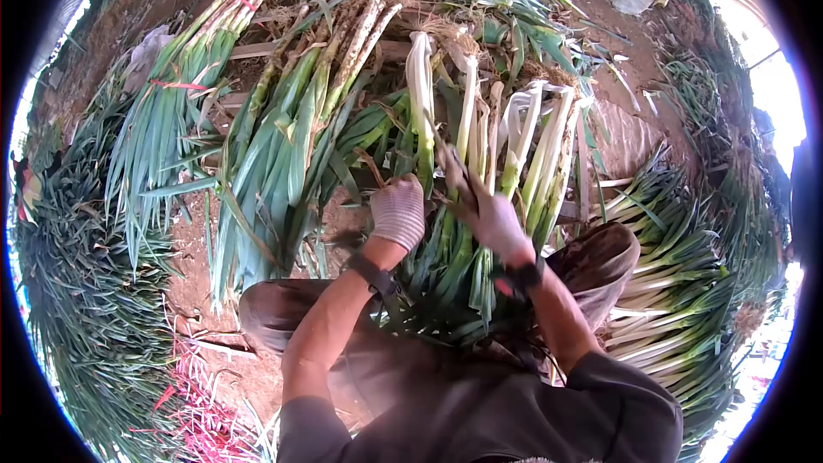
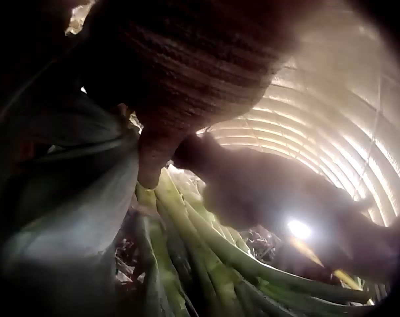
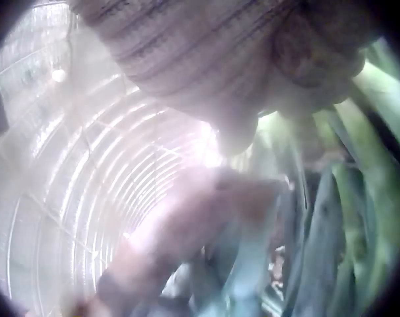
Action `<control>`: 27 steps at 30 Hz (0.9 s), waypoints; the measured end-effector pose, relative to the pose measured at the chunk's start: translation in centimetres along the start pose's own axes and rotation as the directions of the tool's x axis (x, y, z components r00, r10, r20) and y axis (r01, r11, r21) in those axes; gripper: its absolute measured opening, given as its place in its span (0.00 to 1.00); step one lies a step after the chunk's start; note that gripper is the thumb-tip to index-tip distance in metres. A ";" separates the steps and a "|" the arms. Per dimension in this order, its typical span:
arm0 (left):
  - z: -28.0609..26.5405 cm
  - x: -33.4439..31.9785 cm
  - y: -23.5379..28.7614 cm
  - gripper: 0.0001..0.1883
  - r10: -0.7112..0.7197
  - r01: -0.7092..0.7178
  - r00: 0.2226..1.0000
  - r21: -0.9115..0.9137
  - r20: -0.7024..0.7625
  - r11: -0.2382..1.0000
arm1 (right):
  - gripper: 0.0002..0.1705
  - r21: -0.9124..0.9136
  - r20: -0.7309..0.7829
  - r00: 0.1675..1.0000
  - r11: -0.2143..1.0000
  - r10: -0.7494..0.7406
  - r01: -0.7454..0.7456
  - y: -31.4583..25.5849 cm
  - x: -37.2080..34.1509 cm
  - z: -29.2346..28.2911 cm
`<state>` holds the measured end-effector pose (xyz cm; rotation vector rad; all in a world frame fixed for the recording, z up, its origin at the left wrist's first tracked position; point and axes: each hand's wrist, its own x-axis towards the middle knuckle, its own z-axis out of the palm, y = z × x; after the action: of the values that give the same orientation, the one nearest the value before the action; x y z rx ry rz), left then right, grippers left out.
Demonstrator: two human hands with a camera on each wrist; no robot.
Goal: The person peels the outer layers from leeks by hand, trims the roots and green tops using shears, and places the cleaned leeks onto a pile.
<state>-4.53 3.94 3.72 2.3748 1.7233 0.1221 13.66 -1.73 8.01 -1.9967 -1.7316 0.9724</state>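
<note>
A bunch of leeks (image 1: 470, 124), white ends and roots away from the body, lies across the middle in the head view. My gloved left hand (image 1: 399, 213) is at the bunch's left side, fingers curled round a leek; a brown strip of leaf (image 1: 371, 168) sticks up beside it. In the left wrist view, a gloved fingertip (image 2: 150, 168) lies against green stalks (image 2: 193, 244). Over the middle of the bunch is my gloved right hand (image 1: 495, 221), its soiled fingers stretched out along the stalks. The right wrist view shows this glove (image 3: 240, 59) close over green leaves (image 3: 319, 231).
Two bundles lie left of centre: a bundle bound with red ties (image 1: 184, 86) and leeks with browned stalks (image 1: 291, 124). A dense leafy pile (image 1: 94, 291) lines the left side. Rows of leeks (image 1: 677, 291) lie at right. Pink ties (image 1: 206, 403) are on the ground at lower left.
</note>
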 end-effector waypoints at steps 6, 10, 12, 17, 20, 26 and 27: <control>-1.5 -0.7 1.5 0.26 0.013 -0.018 0.997 0.052 0.081 0.998 | 0.47 -0.041 0.017 1.000 0.999 0.013 -0.012 2.9 -8.4 0.5; 0.5 -3.2 4.0 0.20 0.166 -0.186 0.976 0.144 0.140 0.972 | 0.45 -0.001 -0.114 0.993 1.000 0.010 -0.010 3.6 -6.6 -0.3; 1.6 -5.3 5.8 0.23 0.235 -0.239 0.958 0.005 0.164 0.971 | 0.41 0.075 -0.169 0.986 0.997 0.015 -0.002 2.6 -6.2 -1.2; -2.4 -5.2 5.0 0.21 0.314 -0.253 0.883 -0.212 0.348 0.944 | 0.38 0.178 -0.308 0.944 0.968 -0.117 0.178 2.7 -5.0 -1.5; -1.5 1.3 -0.3 0.15 0.030 -0.034 0.999 -0.314 -0.020 0.949 | 0.39 0.169 -0.169 0.985 0.984 -0.026 0.055 2.1 -5.1 -1.2; 3.6 10.4 -6.7 0.25 -0.068 0.102 0.988 0.258 -0.139 0.961 | 0.42 0.154 0.026 0.993 0.982 -0.115 0.109 0.6 -6.3 0.8; 4.8 10.9 -7.4 0.26 -0.042 0.086 0.990 0.338 -0.136 0.937 | 0.42 0.156 0.015 0.995 0.983 -0.096 0.092 0.8 -6.1 1.0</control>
<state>-7.06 15.95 -3.11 2.5957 2.0251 -0.0450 13.40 -7.89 8.50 -1.7975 -1.6894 1.0668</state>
